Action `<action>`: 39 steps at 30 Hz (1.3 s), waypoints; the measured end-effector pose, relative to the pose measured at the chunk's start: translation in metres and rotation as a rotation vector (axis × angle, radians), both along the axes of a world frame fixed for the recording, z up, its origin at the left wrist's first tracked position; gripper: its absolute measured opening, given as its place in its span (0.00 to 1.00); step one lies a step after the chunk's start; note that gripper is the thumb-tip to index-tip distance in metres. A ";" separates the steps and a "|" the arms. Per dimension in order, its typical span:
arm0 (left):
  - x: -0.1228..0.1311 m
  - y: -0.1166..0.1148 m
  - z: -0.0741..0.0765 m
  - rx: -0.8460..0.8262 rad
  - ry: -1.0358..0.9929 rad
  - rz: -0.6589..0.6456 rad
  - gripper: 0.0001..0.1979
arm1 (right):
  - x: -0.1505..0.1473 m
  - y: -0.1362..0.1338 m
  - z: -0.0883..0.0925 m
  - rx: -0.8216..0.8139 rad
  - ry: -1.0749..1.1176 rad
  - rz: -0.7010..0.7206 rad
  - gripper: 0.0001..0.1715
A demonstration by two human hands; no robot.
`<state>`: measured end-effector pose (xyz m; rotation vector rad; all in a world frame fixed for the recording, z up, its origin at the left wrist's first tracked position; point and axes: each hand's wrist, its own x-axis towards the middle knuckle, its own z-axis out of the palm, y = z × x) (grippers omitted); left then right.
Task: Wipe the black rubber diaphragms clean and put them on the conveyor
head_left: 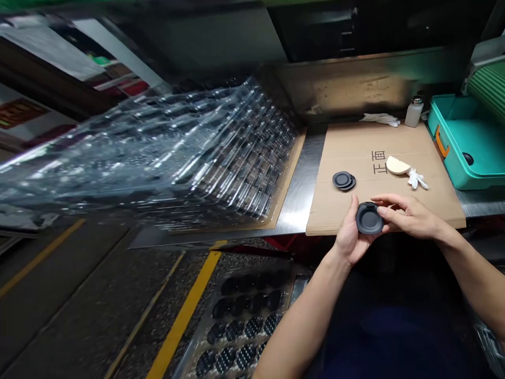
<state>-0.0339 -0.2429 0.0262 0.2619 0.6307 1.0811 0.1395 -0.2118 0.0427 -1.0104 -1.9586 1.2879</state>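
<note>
My left hand [349, 237] cups a round dark plastic cap [370, 219] from below, just over the near edge of a brown cardboard sheet [355, 147]. My right hand [408, 215] pinches the cap's right rim with its fingertips. A small stack of like dark caps [344, 180] lies on the cardboard a little beyond my hands.
A pile of clear plastic blister trays [177, 152] fills the left of the metal bench. Below by the floor lies a tray of dark caps [244, 321]. On the cardboard are a cream pad [396, 166] and white cloth [416, 179]; behind stand a small bottle [414, 111] and a teal bin [467, 139].
</note>
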 end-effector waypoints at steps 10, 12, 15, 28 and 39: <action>0.017 -0.010 -0.010 -0.001 0.088 -0.047 0.31 | 0.014 -0.009 -0.013 -0.098 0.050 -0.053 0.23; 0.018 -0.013 -0.013 -0.003 0.120 -0.075 0.31 | 0.015 -0.018 -0.013 -0.141 0.068 -0.097 0.23; 0.018 -0.026 -0.021 -0.021 0.226 -0.195 0.35 | 0.020 -0.039 -0.018 -0.197 0.086 -0.178 0.22; 0.067 -0.118 -0.137 0.494 1.042 -0.387 0.38 | 0.030 -0.165 -0.122 -0.080 -0.356 -0.685 0.18; 0.048 -0.108 -0.214 0.033 0.721 -0.597 0.34 | 0.259 -0.044 -0.195 0.040 -0.072 -1.457 0.34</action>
